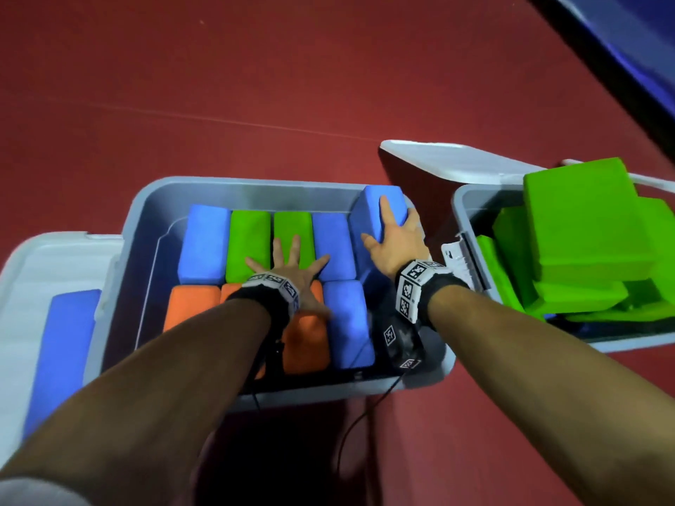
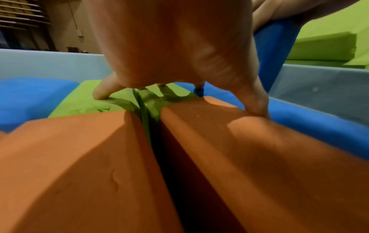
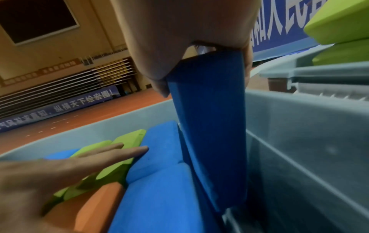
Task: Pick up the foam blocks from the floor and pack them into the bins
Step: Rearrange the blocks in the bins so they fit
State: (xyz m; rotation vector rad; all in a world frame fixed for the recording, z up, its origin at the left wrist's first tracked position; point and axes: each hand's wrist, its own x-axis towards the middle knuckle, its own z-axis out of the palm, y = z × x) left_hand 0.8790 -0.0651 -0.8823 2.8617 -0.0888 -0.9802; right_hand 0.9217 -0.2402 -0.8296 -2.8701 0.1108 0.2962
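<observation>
Your left hand point(image 1: 292, 272) lies flat with its fingers spread and straight, pressing on the packed foam blocks in the grey bin point(image 1: 153, 199) in front of you; its fingertips point(image 2: 100, 93) touch the two green blocks point(image 1: 270, 242) in the far row, and the palm sits over the orange blocks point(image 1: 303, 341) in the near row. Your right hand point(image 1: 396, 237) grips an upright blue block point(image 1: 380, 202), thumb on one face and fingers curled over the other, and holds it on end at the right side of that bin, between the bin's wall and the blue blocks lying flat; the right wrist view shows its lower end down inside the bin beside the wall point(image 3: 299, 141). The far row in this bin reads blue, green, green, blue from left to right, and the near row holds orange blocks with a blue one point(image 1: 347, 323) at their right. A second grey bin point(image 1: 464, 202) stands just to the right on the red floor point(image 1: 255, 85), heaped with green blocks point(image 1: 580, 220) that rise above its rim, and a white lid point(image 1: 445, 158) sits behind it. At your left another white lid point(image 1: 44, 257) lies against the first bin, with one more blue block point(image 1: 62, 352) resting on it.
</observation>
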